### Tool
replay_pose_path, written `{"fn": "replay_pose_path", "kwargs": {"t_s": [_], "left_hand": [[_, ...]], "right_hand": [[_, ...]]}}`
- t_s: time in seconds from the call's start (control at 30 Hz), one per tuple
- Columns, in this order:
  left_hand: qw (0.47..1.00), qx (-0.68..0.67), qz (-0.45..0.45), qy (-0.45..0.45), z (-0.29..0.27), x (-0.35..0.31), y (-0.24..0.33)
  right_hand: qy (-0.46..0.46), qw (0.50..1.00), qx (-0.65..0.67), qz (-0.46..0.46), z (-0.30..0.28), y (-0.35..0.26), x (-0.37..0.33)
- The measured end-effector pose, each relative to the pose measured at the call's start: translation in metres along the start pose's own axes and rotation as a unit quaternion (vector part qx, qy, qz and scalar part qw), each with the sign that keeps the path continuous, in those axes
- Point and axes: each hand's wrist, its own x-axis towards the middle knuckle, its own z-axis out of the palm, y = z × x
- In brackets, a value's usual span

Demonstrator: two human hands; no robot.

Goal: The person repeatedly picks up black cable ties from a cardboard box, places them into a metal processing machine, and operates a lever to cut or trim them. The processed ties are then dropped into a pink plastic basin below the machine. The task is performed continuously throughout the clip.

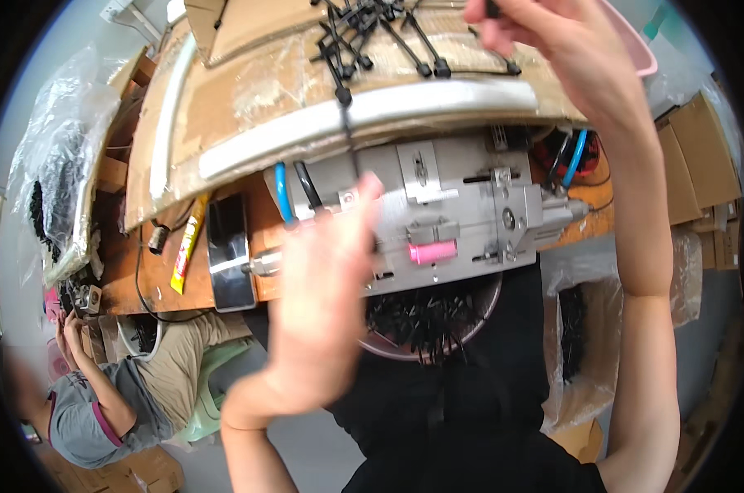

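My left hand (318, 287), smeared by motion, is over the left part of a grey metal fixture (388, 197). A thin, blurred black rod (350, 135) runs up from its fingertips across the cardboard edge and appears gripped there. At the top right, my right hand (544, 37) is closed with a black piece (492, 9) between its fingers, partly cut off by the frame. Beside it, a pile of black rods with knobbed ends (368, 29) lies on the cardboard (265, 90). A pink cylindrical part (433, 252) is on the fixture.
A basin (493, 306) of black pieces sits below the fixture. Blue hoses (282, 193), a dark phone-like slab (227, 246) and a yellow packet (188, 246) are at the left. A co-worker (117, 386) sits at far left. Cardboard boxes (700, 156) stand right.
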Motion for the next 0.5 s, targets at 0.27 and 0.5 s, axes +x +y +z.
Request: {"fn": "replay_pose_path", "kwargs": {"t_s": [0.27,0.5], "left_hand": [[0.980,0.154,-0.012,-0.127,0.077,-0.054,0.040],[0.975,0.146,0.000,-0.168,0.076,-0.047,0.040]], "right_hand": [[0.084,0.994,0.055,-0.038,-0.015,-0.007,-0.062],[0.118,0.981,-0.123,-0.098,-0.011,-0.026,-0.110]]}}
